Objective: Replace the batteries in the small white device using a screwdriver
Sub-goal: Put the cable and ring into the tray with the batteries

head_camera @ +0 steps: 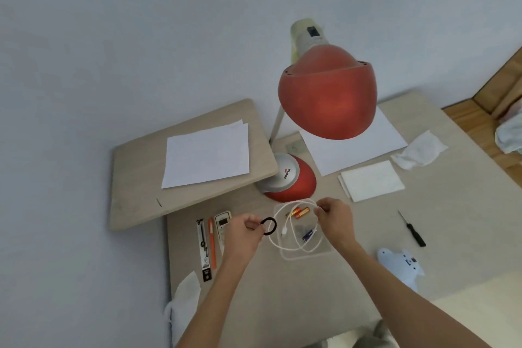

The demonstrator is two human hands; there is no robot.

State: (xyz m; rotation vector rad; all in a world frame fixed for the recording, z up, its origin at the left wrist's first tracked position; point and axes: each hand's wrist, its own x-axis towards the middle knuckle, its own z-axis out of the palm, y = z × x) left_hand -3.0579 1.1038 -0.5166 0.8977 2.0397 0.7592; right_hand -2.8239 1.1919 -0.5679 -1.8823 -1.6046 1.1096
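Over the bench [367, 277], the left hand [245, 232] pinches a black ring [269, 225], the right hand [333, 216] holds a white cable [285, 234], and the white device [399, 263] lies near the front edge, with the screwdriver [412, 230] apart in open space.

We see the left hand [245, 230] pinching a black ring [269, 225] and the right hand [333, 219] pinching a white cable [293, 246] looped over a clear tray [324, 251]. Two orange batteries [298, 211] lie in the tray. A black screwdriver [411, 229] lies to the right; a pale blue device [399, 264] sits nearer. The red lamp [327, 93] stands far.
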